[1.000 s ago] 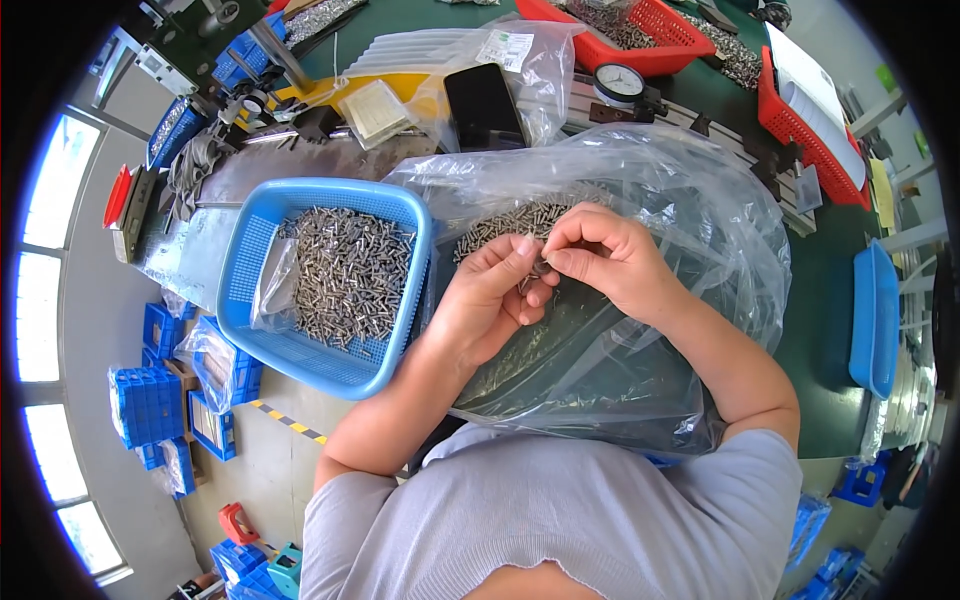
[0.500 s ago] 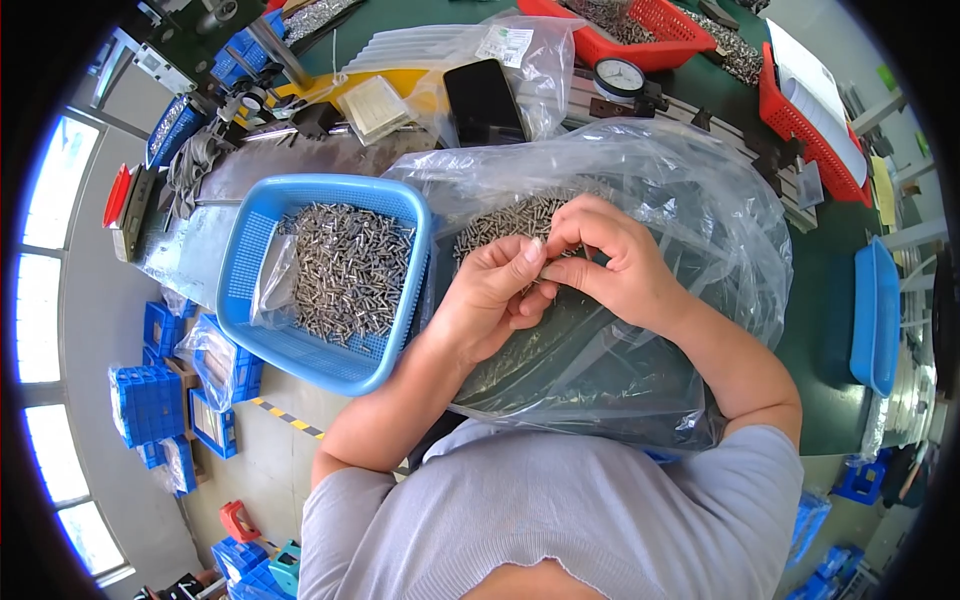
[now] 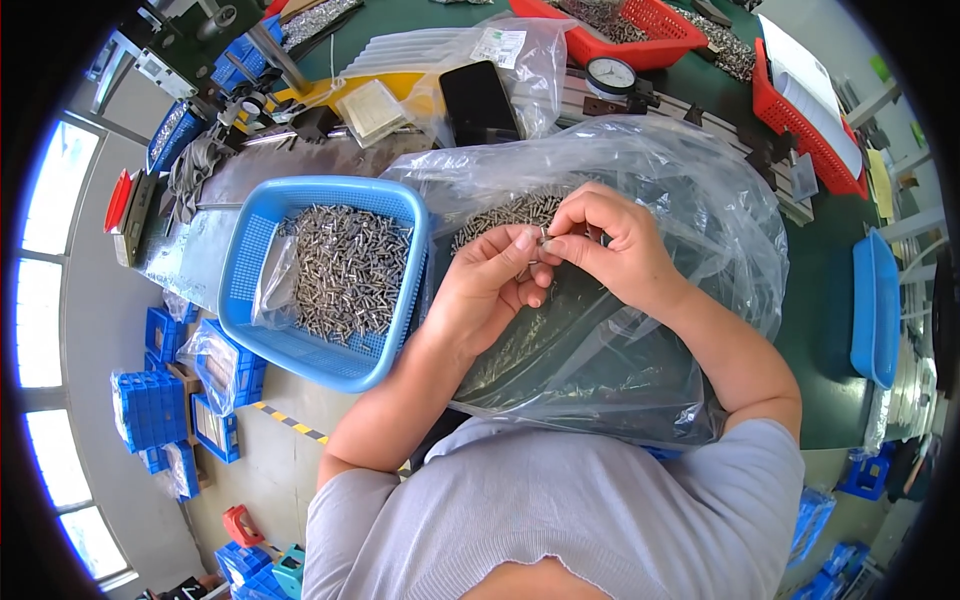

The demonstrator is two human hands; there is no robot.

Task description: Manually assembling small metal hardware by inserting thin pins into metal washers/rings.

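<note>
Shifted slightly since earlier: left hand (image 3: 487, 290) and right hand (image 3: 610, 243), grips pinching one small metal pin (image 3: 543, 238) above clear bag (image 3: 700, 230).

A dark green workbench (image 3: 830, 300) carries everything. At its centre lies a large clear plastic bag (image 3: 700, 220) of small metal pins. At 9 o'clock from the bag sits a blue plastic basket (image 3: 250, 300) heaped with the same pins, touching the bag's side. At 12 o'clock a black phone (image 3: 478, 100) lies beside a smaller clear bag (image 3: 530, 60). At 1 o'clock a dial gauge (image 3: 610, 75) stands near a red basket (image 3: 640, 25). At 2 o'clock a second red basket (image 3: 810, 130) holds white sheets. At 3 o'clock a blue lid (image 3: 872, 305) rests at the bench edge.
</note>
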